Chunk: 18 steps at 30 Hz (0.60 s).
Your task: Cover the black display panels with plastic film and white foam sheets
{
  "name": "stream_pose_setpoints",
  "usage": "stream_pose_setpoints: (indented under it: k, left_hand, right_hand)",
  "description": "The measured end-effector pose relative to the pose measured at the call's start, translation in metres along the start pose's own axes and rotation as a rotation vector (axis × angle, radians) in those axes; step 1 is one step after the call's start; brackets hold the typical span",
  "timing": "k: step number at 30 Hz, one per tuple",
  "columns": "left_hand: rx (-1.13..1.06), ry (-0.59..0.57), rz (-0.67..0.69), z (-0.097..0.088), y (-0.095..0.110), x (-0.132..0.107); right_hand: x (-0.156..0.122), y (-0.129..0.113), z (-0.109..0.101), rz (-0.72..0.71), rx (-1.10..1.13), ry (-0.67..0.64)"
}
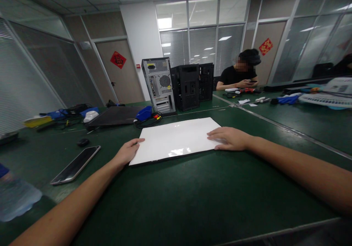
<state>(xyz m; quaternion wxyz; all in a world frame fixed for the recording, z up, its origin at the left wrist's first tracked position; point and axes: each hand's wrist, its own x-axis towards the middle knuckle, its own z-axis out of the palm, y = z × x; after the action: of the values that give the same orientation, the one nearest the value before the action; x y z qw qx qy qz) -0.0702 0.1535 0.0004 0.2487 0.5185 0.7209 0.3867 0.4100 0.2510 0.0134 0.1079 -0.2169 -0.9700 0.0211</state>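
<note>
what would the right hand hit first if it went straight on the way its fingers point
The glossy white panel: the right hand already has its fingers over that. Sliding on across, it would probably come near the left hand at the opposite edge, though the exact line is unclear.

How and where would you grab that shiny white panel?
Likely the white panel is best gripped at its two short edges, one hand from each side, since it is thin and wide. The left hand is at one; the right hand has fingers on top by the other.
</note>
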Motion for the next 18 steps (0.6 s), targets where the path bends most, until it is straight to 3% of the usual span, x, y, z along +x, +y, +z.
stream_pose_setpoints:
  k: [9, 18]
  left_hand:
    - [0.034, -0.033, -0.01, -0.001, -0.001, 0.001]
    - [0.057, -0.014, -0.014, 0.0, 0.017, -0.012]
  right_hand:
    - [-0.002, 0.003, 0.0, -0.036, -0.007, 0.014]
    - [-0.003, 0.005, 0.002, -0.018, -0.041, 0.006]
